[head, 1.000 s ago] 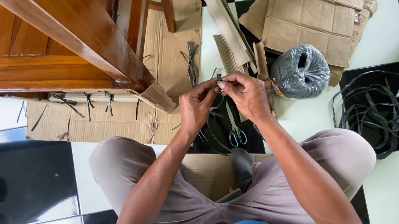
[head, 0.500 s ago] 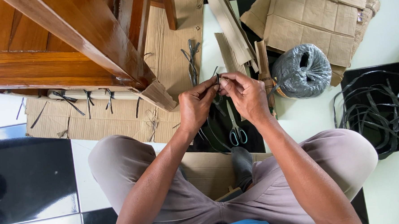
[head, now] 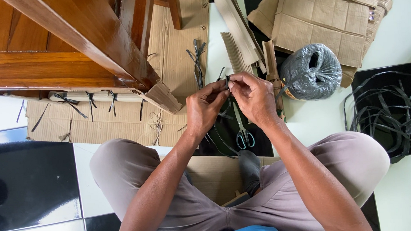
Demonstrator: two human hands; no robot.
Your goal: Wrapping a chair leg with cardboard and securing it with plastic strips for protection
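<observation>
One wooden furniture frame (head: 68,47) stands far left. The left hand (head: 204,110) and right hand (head: 255,98) meet at centre, fingers (head: 220,89) of both pinched on one black strap (head: 226,81) between their tips. One pair of scissors (head: 244,136) lies below; one strap roll (head: 311,72) sits right.

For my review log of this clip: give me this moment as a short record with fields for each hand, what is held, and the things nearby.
left hand: pinches the black strap at its top end
right hand: pinches the same strap from the other side, fingertips meeting the left's
strap below: hangs in loops under the hands
scissors: on the floor under the hands, teal handles, untouched
strap roll: black, right of the hands
loose strap pile: far right
wooden furniture: upper left, cardboard tied at its edge
</observation>
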